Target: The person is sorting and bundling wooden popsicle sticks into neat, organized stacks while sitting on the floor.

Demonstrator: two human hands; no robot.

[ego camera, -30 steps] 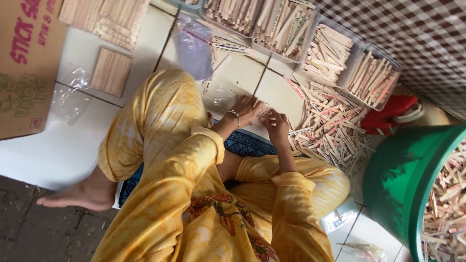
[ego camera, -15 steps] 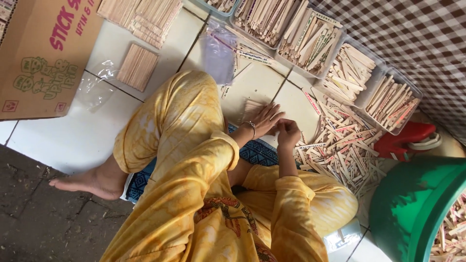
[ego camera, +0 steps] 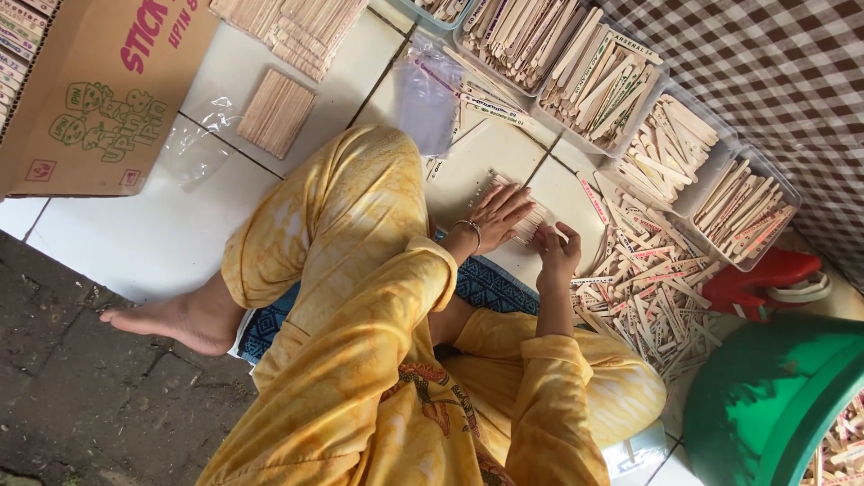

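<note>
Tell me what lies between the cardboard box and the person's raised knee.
In the head view: a neat stack of wooden sticks and a crumpled clear plastic bag on white floor tiles.

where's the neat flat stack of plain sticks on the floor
In the head view it lies upper left on the white tiled floor: the neat stack of plain sticks sits just right of the cardboard box, beside a clear plastic bag.

a flat row of pale wooden sticks [ego camera: 526, 219] lies on the white tile, partly covered.
</note>
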